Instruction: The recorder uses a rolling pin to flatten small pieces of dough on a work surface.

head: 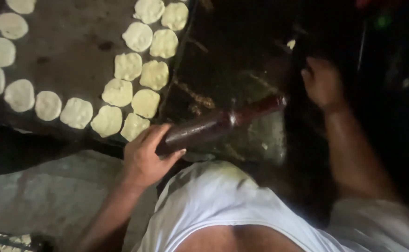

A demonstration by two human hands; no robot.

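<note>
Gripping the near end of a dark brown rolling pin, the person's left hand has its fingers curled over the wood. That pin slants across a dark, greasy work surface. His right hand sits by the pin's far end, blurred; whether it grips I cannot tell. Pale flat dough discs lie in rows on the board just beside.
</note>
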